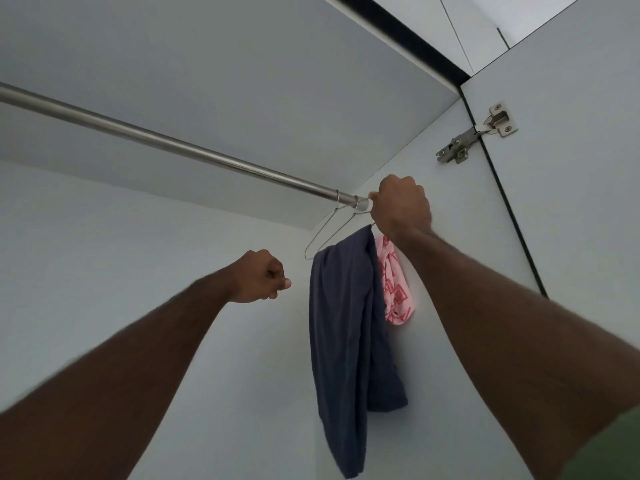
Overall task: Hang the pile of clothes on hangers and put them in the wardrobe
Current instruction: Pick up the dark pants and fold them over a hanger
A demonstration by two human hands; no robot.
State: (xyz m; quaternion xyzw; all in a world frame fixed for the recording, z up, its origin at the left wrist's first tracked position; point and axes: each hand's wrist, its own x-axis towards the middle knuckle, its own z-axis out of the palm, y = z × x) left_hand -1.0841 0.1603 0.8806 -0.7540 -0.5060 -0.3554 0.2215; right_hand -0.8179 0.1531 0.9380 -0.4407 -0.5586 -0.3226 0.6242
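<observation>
**Two garments on the rail, right hand at the hooks**

Inside the wardrobe [104, 271], the right hand [401, 206] is curled at the far end of the metal rail [166, 142]; its fingers are hidden behind the knuckles, so what they pinch cannot be told. Two wire hangers [320, 233] hook over the rail there. A dark blue garment [341, 334] drapes down, half covering a pink patterned one [394, 289]. The left hand [258, 277] hangs apart, fingers curled, empty.

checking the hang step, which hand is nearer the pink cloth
Right. The right hand is at the rod's end, gripping a hanger directly above the pink cloth. The left hand is a fist, holding nothing, off to the left beyond the blue cloth.
</observation>
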